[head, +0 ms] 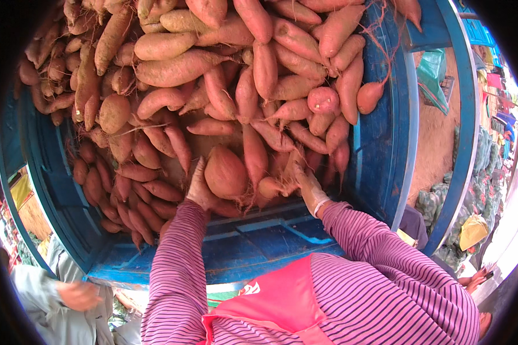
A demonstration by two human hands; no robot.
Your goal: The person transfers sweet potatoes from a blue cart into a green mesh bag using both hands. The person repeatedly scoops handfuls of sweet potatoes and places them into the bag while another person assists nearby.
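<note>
A heap of reddish sweet potatoes (172,68) fills much of a blue metal truck bed (250,252). My left hand (200,189), in a pale glove, rests against the left side of a large round sweet potato (225,172); whether it grips it I cannot tell. My right hand (308,187), gloved with a white cuff, is among rooty sweet potatoes (273,188) near the bed's near wall, its fingertips partly hidden by roots, so its hold is unclear. Between the hands, a long sweet potato (254,155) points towards the near wall.
Blue side rails (464,129) border the bed. At the lower left stands a person in a grey jacket (39,289), one hand blurred. Outside on the right lie filled mesh sacks (440,207) and a crate with a green cover (434,77).
</note>
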